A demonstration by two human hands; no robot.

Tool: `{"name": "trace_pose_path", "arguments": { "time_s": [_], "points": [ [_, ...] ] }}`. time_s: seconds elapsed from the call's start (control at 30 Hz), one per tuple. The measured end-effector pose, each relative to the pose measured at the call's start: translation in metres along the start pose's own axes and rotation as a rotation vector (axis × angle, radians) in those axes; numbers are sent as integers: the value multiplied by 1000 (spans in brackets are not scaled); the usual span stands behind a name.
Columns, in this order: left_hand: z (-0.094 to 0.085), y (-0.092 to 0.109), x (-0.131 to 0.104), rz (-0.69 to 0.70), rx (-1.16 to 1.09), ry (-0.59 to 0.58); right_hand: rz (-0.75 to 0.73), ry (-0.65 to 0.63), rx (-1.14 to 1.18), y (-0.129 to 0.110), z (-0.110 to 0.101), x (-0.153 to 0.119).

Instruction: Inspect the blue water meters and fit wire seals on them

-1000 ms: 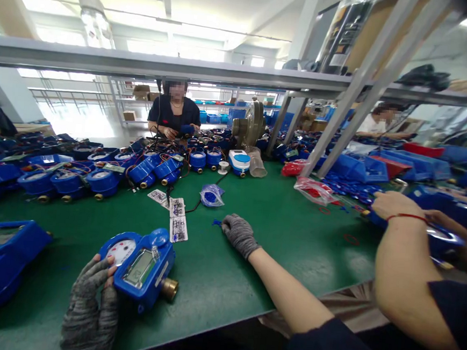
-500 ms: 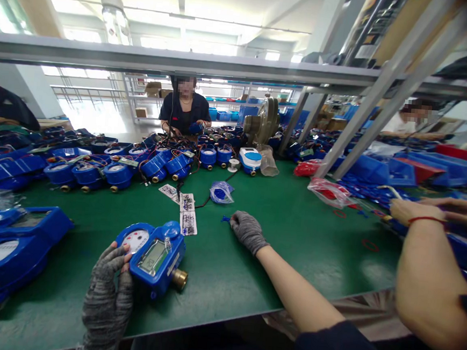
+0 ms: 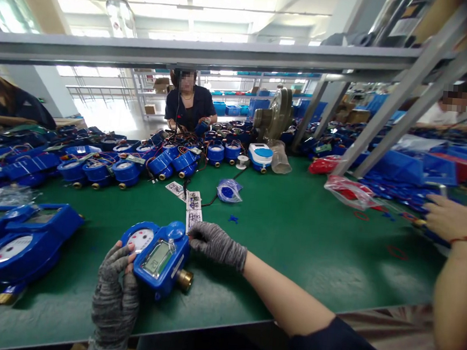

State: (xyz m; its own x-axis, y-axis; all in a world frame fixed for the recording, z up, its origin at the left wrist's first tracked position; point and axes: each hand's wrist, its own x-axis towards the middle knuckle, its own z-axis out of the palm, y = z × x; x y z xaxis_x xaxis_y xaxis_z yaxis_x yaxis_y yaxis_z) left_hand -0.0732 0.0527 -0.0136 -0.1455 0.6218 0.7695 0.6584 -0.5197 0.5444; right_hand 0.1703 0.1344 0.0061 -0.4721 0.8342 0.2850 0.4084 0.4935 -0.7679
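Note:
A blue water meter with a round white dial, a grey display and a brass threaded end rests on the green table before me. My left hand, in a grey glove with bare fingertips, grips its left side. At its upper right edge is my right hand, gloved alike, with its fingers pinched together. Whatever the right fingertips hold, if anything, is too small or hidden to make out. Small blue pieces lie beyond that hand, and a clear bag of blue parts sits behind them.
More blue meters stand at my left, and rows of wired ones line the back. Printed code sheets lie mid-table. A co-worker's hand works at the right, near bags of red parts. Metal posts slant above.
My right hand has moved left from the small blue pieces to the meter's edge. My left hand keeps its hold on the meter. The view has shifted a little.

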Motion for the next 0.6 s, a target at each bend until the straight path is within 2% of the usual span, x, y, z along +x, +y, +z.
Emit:
{"name": "trace_pose_path", "arguments": {
  "time_s": [0.3,0.5,0.6],
  "points": [
    [-2,-4,-4,-6,-3,-10,11,-100,119,3,-6,3],
    [0,-8,-5,-2,-6,-4,-84,-148,51,3,-11,3],
    [1,-8,-4,7,-6,3,-188,-118,2,9,-9,-3]
  ]
}}
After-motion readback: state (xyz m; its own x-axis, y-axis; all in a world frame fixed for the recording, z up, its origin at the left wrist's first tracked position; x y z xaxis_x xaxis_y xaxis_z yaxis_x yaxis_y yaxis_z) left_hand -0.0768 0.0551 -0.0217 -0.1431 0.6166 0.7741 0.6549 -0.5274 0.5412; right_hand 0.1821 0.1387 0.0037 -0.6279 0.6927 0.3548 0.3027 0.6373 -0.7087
